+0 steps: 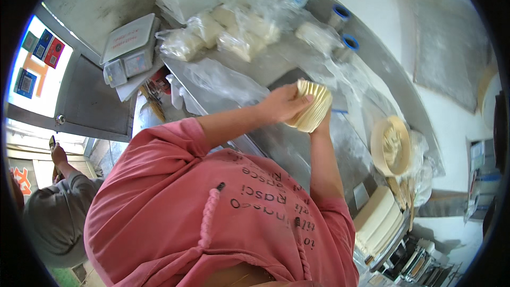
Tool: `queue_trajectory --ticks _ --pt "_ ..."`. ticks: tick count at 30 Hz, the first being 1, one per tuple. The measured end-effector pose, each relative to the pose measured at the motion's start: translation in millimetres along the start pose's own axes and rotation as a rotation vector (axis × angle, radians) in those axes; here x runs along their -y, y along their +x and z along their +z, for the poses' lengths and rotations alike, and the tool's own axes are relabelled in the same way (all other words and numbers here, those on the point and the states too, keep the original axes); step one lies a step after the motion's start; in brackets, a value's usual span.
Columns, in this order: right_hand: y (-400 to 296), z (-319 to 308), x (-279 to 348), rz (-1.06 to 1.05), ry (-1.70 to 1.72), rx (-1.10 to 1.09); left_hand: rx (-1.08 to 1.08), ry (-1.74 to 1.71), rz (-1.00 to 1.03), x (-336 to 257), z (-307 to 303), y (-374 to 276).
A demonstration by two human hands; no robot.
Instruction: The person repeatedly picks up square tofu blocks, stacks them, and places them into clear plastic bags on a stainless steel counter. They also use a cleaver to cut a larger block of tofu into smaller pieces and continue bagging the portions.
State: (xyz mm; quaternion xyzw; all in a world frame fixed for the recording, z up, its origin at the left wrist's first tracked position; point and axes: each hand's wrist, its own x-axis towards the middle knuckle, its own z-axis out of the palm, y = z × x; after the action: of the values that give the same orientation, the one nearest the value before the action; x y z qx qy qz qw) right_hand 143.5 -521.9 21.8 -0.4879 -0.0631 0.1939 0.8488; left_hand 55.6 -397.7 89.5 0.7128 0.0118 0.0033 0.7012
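Note:
Both hands hold a pale yellow, ridged stack of thin sheets, apparently dough wrappers (312,107), above a grey metal worktable (279,143). My left hand (287,103) grips its left side, with the thumb across the front. My right hand (323,121) is at its lower right, its fingers largely hidden behind the stack. Beyond the hands, a crumpled clear plastic sheet (223,81) lies on the table, near several clear bags of pale dough or dough pieces (239,40).
A lidded plastic box (129,40) stands at left. A round pale container (375,147) holds light strips or scraps at right, above a folded pale dough sheet (378,223). Two blue-rimmed cylinders (340,14) (350,44) stand at the back. Another person (63,207) is at far left, holding a phone.

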Motion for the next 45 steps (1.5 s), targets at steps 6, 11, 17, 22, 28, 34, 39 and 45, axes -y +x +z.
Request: queue_trajectory --ticks 6,11,17,22,28,34,39,45 --pt "56.7 102.6 -48.6 0.057 -0.812 -0.061 -0.097 -0.497 -0.322 35.1 -135.1 12.5" --pt "108.0 172.1 -113.3 0.270 -0.798 -0.135 0.013 -0.268 -0.277 50.7 -256.5 24.6" --pt "132.8 233.1 -120.8 0.517 0.009 0.011 -0.056 0.175 -0.128 75.8 -318.7 66.8" --pt "157.9 259.8 -106.4 0.492 -0.344 -0.054 -0.218 0.574 -0.029 108.7 -388.6 125.0" --pt "197.2 265.7 -123.7 0.554 -0.536 0.121 -0.468 1.243 -0.093 128.1 -440.2 211.7" --pt "225.8 272.6 -137.0 0.614 -0.475 0.159 -0.601 0.733 -0.042 135.5 -468.6 272.5" --pt "244.1 259.8 -135.0 0.641 -0.453 0.203 -0.645 -0.087 -0.030 82.3 -464.6 253.1" --pt "264.3 274.8 -130.6 0.606 -0.108 0.112 -0.479 -0.174 -0.143 24.3 -464.6 212.6"
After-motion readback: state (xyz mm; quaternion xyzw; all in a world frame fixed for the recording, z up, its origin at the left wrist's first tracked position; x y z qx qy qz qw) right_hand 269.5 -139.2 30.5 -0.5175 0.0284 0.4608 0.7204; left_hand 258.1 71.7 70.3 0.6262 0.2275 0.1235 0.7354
